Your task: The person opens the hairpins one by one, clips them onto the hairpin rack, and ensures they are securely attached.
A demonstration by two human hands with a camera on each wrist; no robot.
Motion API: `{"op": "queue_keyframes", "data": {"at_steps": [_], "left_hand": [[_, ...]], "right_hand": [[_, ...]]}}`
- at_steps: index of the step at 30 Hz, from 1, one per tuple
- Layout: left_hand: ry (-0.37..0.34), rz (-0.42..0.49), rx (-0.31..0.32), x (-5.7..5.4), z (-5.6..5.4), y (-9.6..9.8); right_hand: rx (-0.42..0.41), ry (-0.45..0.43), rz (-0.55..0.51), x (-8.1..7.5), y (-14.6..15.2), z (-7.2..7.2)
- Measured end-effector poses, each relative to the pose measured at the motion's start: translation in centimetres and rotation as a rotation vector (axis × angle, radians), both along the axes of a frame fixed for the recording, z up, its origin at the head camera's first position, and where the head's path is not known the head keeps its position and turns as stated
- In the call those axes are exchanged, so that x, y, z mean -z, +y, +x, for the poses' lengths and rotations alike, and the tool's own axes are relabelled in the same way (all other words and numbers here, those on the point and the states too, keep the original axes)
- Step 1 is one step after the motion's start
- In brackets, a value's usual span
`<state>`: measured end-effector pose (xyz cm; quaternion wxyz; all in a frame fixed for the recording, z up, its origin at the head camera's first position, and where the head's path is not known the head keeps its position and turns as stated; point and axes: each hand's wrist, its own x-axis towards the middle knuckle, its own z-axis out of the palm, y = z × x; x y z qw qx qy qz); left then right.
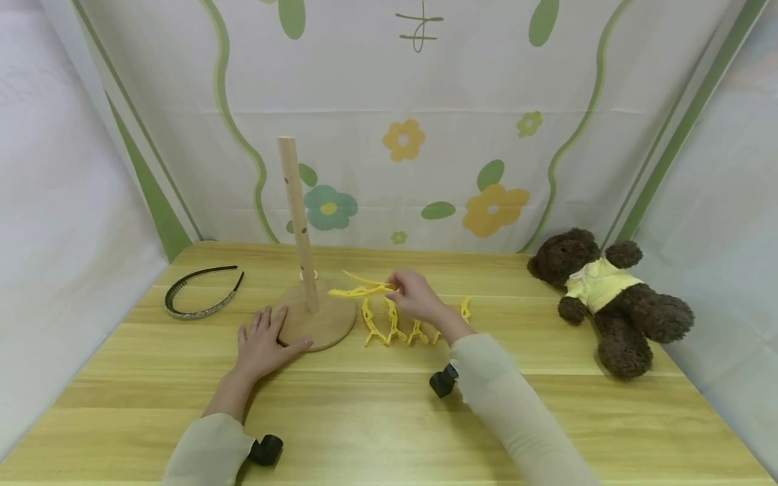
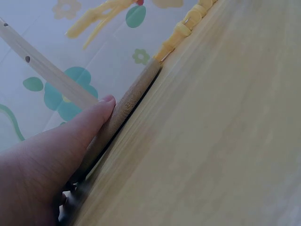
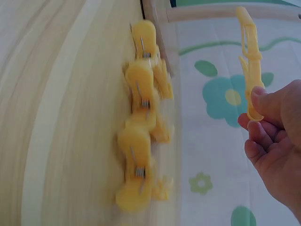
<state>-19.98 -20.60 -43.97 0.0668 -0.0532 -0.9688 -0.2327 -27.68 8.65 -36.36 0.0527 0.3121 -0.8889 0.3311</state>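
The round base [image 1: 331, 322] of the wooden post [image 1: 298, 216] is touched at its edge by the left hand [image 1: 261, 347], spread open with nothing gripped. Right of the post and apart from it, a yellow clip [image 3: 254, 70] is pinched, raised, between thumb and fingers of the right hand [image 1: 416, 295]; the step seems to be lining it up, and a squeeze to part its jaws is probably called for. Farther right, more yellow clips [image 3: 141, 117] are stood in a row on the table [image 1: 377, 418].
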Motion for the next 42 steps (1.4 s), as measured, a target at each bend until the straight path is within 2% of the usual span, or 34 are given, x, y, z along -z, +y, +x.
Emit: {"op": "queue_keyframes", "data": {"at_steps": [9, 17, 27, 34, 42], "left_hand": [[0.0, -0.003, 0.001, 0.2, -0.1, -0.1], [0.003, -0.008, -0.005, 0.3, -0.2, -0.1], [0.007, -0.015, -0.006, 0.6, -0.3, -0.2], [0.004, -0.012, -0.004, 0.4, -0.1, -0.2], [0.008, -0.013, -0.001, 0.2, -0.1, -0.2]], "right_hand": [[-0.043, -0.048, 0.034, 0.1, -4.8, -0.2], [-0.053, -0.043, 0.082, 0.2, -7.4, -0.3], [0.0, -0.06, 0.105, 0.4, -8.8, -0.6], [-0.005, -0.103, 0.109, 0.2, -9.1, -0.5], [0.002, -0.1, 0.115, 0.3, -9.1, -0.4]]}}
